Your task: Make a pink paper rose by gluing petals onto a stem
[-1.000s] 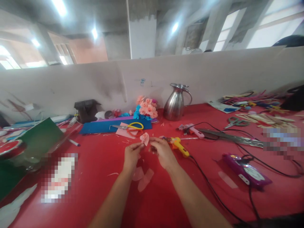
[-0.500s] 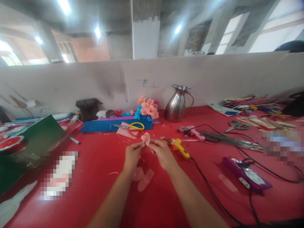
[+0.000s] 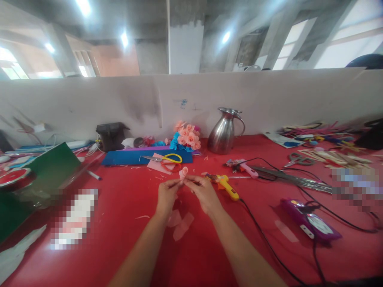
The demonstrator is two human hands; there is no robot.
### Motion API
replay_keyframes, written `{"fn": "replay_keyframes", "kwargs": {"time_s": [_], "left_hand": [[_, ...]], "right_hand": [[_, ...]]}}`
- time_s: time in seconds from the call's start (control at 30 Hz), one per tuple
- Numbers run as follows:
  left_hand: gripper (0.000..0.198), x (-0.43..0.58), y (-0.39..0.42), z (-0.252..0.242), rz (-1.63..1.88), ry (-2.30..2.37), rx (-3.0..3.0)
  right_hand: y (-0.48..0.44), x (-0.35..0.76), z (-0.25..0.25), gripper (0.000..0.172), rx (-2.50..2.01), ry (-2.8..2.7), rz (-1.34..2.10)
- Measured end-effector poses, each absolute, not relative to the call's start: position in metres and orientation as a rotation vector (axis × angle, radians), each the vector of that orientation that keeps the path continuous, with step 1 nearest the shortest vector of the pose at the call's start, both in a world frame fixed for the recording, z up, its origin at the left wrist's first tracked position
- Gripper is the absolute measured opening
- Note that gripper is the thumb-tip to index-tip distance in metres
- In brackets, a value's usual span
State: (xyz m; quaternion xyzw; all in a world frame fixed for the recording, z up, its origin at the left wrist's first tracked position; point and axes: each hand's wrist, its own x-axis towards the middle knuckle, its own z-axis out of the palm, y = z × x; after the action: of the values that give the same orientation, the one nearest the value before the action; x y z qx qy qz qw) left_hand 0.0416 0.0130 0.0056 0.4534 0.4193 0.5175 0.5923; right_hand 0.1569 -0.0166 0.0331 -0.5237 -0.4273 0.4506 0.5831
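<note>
Both hands meet above the middle of the red table. My left hand and my right hand each pinch a small pink paper flower that sticks up between their fingertips. Two loose pink paper petals lie on the table under my wrists. A yellow glue gun lies just right of my right hand, its black cord running toward the front edge.
Yellow-handled scissors rest on a blue sheet behind my hands. A bunch of pink paper flowers and a steel jug stand by the back partition. A purple device, wires, green scissors and a green sheet lie around.
My fingers have worked the pink flower between them; it now looks narrower and more tightly rolled. The hands stay in the same spot.
</note>
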Motion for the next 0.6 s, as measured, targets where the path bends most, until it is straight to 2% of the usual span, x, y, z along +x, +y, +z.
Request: {"fn": "replay_keyframes", "kwargs": {"time_s": [0.6], "left_hand": [[0.017,0.0411,0.0159,-0.0005,1.287,1.027,1.167]], "right_hand": [[-0.0152,0.1602,0.0322,0.025,-1.235,-1.007,1.054]]}}
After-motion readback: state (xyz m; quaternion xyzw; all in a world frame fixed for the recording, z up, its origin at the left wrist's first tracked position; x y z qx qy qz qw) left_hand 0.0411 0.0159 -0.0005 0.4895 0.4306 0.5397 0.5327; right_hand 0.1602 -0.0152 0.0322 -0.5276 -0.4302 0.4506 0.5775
